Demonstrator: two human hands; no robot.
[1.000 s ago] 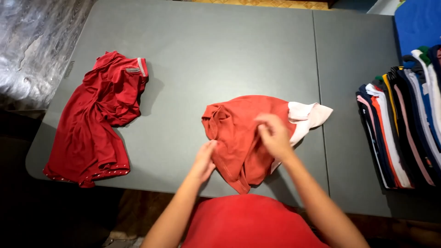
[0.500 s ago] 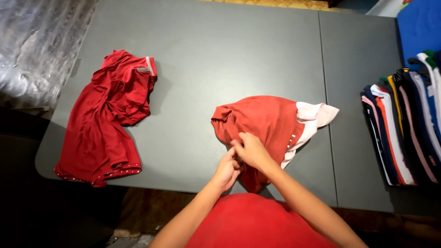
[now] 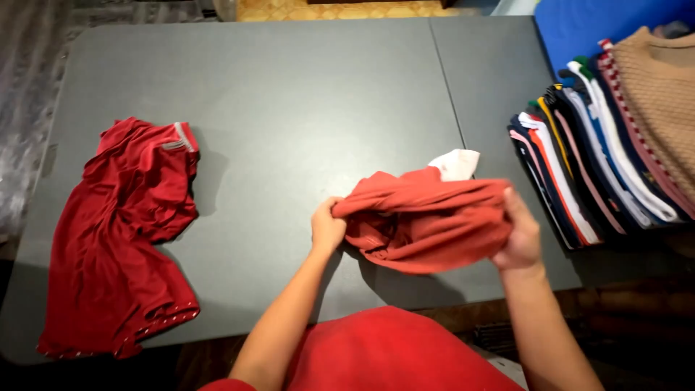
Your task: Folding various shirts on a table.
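Two red garments are in view. One is a rust-red garment [image 3: 427, 221] with a white trim piece poking out at its top edge, bunched into a soft, creased roll and lifted just above the near edge of the grey table [image 3: 304, 108]. The other is a darker red shirt [image 3: 123, 239], thin and slack, lying crumpled and flat at the table's left end, well apart from the first. One row of folded clothes [image 3: 601, 159] stands on edge at the right end, striped in navy, white, yellow and green, with a tan knit piece on the far side. The left hand [image 3: 327, 228] is closed in a fist on the roll's left end; the right hand [image 3: 517, 235] is clamped around its right end, fingers curled over the cloth.
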